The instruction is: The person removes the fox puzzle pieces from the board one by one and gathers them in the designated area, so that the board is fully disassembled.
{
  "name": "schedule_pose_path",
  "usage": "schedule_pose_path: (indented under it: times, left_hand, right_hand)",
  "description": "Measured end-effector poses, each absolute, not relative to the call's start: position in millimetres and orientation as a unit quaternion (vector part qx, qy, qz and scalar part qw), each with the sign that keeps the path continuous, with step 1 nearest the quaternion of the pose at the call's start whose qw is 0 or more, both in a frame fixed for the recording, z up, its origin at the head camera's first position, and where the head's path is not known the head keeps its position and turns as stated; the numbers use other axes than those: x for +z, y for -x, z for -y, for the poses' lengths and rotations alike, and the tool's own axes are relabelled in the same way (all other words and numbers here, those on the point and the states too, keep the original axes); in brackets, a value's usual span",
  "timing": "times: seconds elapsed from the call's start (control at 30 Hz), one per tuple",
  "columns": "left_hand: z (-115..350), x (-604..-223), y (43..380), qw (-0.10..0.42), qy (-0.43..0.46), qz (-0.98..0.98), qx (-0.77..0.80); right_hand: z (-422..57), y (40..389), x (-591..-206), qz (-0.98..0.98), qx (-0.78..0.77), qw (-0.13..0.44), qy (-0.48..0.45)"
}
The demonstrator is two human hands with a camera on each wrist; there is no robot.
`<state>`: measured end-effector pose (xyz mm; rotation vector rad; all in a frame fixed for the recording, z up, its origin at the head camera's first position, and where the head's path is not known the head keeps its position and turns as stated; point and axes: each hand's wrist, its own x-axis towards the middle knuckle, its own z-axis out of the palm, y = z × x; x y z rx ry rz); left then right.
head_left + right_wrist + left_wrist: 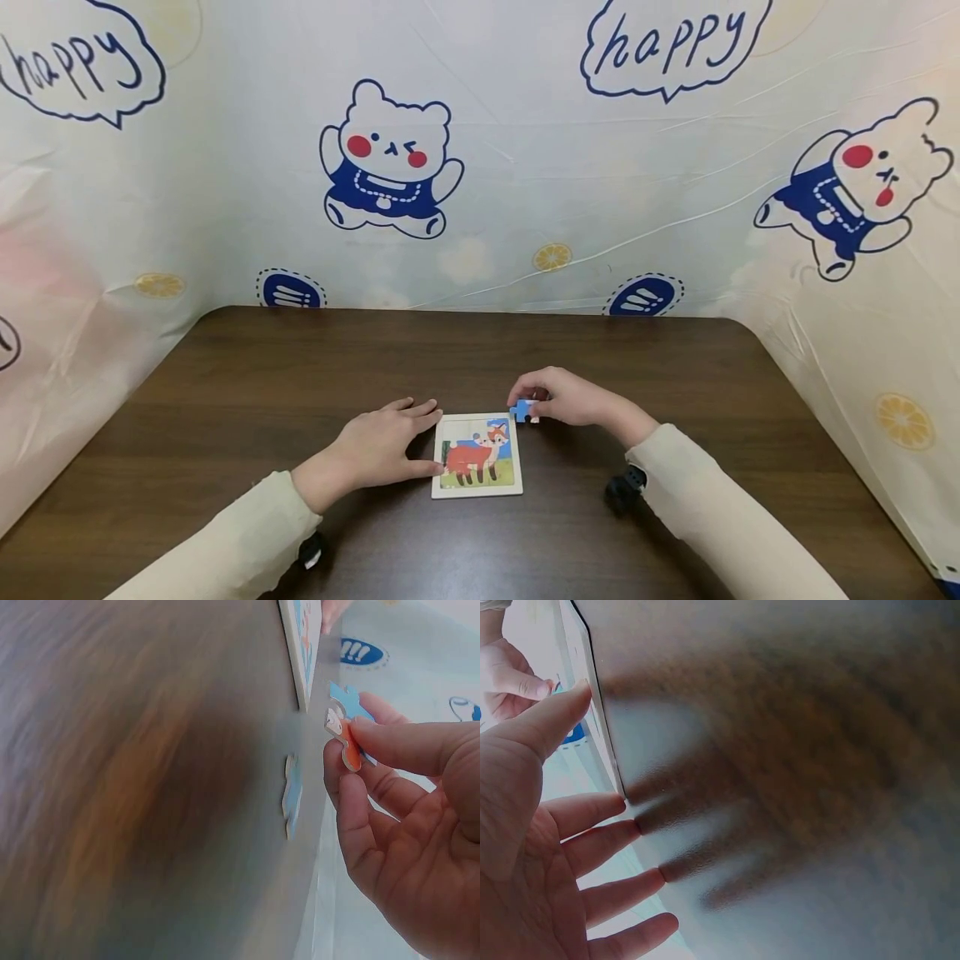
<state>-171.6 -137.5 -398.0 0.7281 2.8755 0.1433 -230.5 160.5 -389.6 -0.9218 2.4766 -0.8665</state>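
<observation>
Right wrist view: right hand (435, 840) pinches a puzzle piece (345, 737). Head view: puzzle board (477, 493) lies just left of that piece; left hand (375, 448), fingers spread, touches the board's left edge.

A pale-framed jigsaw tray (480, 494) is laid flat on the tabletop, its left side touched by the spread fingers of the left hand (372, 447); a reddish-orange deer is pictured on blue and green, with the upper-left part left pale. A blue, white and orange jigsaw piece (341, 729) is pinched in the right hand (572, 397) near the tray's upper-right corner, and a bluish loose piece (293, 793) is seen lying flat nearby.
</observation>
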Motion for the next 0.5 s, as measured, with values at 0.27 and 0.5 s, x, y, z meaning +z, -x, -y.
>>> schedule_pose_path:
  times: [0.27, 0.5]
  left_hand:
    - [138.5, -396.6, 170.7, 0.089, -0.248, -0.963, 0.051]
    - [139.1, -397.6, 171.1, 0.086, -0.249, -0.963, 0.053]
  right_hand:
    - [-181.4, 231.5, -390.4, -0.882, -0.316, 0.175, 0.302]
    - [-198.8, 232.2, -392.8, -0.887, -0.320, 0.169, 0.286]
